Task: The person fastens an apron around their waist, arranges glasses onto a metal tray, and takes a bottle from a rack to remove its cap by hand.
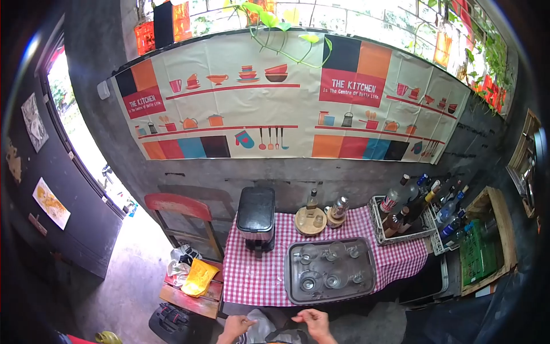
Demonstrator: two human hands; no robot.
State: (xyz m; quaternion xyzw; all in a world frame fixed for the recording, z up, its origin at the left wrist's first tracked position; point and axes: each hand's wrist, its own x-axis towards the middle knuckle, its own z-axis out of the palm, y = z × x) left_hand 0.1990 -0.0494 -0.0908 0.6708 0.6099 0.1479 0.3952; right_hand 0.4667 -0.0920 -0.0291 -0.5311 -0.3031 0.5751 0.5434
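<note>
My left hand [236, 327] is at the bottom of the view, in front of the table's near edge, its fingertips pressed together. To its right, my right hand [315, 324] is also closed, thumb and fingers pinched towards the left. What either hand holds, if anything, is too small to make out. A pale, crumpled-looking thing [261, 325] and a dark strap-like shape show between the hands, low against my body. Just beyond the hands lies a grey tray [330, 296] with several clear stemmed glasses [310, 281] on it.
A red-checked tablecloth [252, 281] covers the table. On it stand a black-topped appliance [256, 212], a round wooden board [310, 228] with glassware, and a bottle crate [409, 236]. Left is a red chair [177, 205] with a yellow cloth [200, 277]; a black bag [172, 324] sits below.
</note>
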